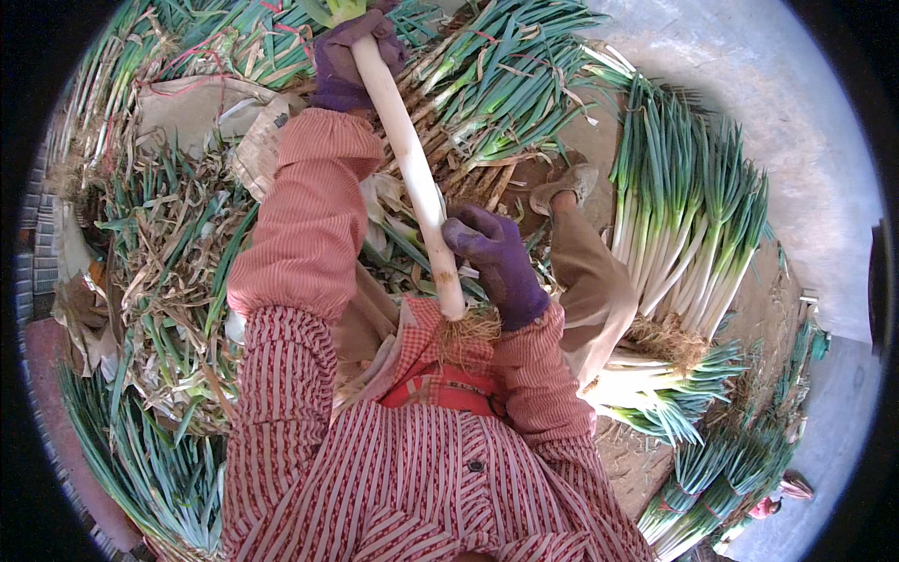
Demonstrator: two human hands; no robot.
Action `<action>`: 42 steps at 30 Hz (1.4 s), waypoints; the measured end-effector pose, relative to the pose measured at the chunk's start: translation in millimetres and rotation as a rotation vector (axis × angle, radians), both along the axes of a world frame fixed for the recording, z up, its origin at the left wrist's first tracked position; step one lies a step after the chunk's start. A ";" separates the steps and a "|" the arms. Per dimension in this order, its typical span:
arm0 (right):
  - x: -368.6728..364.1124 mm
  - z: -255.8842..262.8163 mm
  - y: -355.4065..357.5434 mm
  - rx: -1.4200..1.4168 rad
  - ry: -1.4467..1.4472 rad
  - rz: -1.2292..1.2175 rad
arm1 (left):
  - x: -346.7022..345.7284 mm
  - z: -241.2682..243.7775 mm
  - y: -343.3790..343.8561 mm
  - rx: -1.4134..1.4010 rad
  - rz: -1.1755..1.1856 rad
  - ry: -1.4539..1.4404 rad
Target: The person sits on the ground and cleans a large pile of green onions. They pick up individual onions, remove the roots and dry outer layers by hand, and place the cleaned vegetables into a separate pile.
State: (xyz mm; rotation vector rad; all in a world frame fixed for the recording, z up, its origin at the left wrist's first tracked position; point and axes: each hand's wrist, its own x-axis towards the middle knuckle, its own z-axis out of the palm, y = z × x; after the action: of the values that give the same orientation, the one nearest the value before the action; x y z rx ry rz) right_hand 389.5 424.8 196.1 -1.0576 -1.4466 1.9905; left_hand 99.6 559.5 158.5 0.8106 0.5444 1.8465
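Observation:
A long white green onion stalk (414, 161) slants across the middle, its root tuft (469, 337) hanging over my lap. My left hand (358, 60), in a purple glove, is closed round its upper part, just below the green leaves at the top edge. My right hand (491, 253), gloved in the same purple, is at the lower part of the stalk with curled fingers; whether it grips the stalk or only touches it cannot be told. Loose leaves and peelings (400, 246) lie beneath the stalk, between my legs.
Cleaned green onions (688, 218) are piled on the right, roots towards me. Untrimmed ones with soil on them (506, 91) lie ahead. A heap of dry leaves and trimmings (175, 281) stands at left, with more green onions (140, 464) below it. Tied bundles (702, 485) lie at lower right.

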 end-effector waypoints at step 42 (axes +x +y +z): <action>35.8 -39.8 -22.7 -0.018 -0.137 -0.150 | -17.6 -18.0 18.6 -0.161 0.316 0.293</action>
State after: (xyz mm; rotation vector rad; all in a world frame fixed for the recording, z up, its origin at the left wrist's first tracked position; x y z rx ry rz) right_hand 425.3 402.0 156.3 -1.2932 -1.3763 1.8600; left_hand 82.0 578.1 140.5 0.9320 1.0444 1.9460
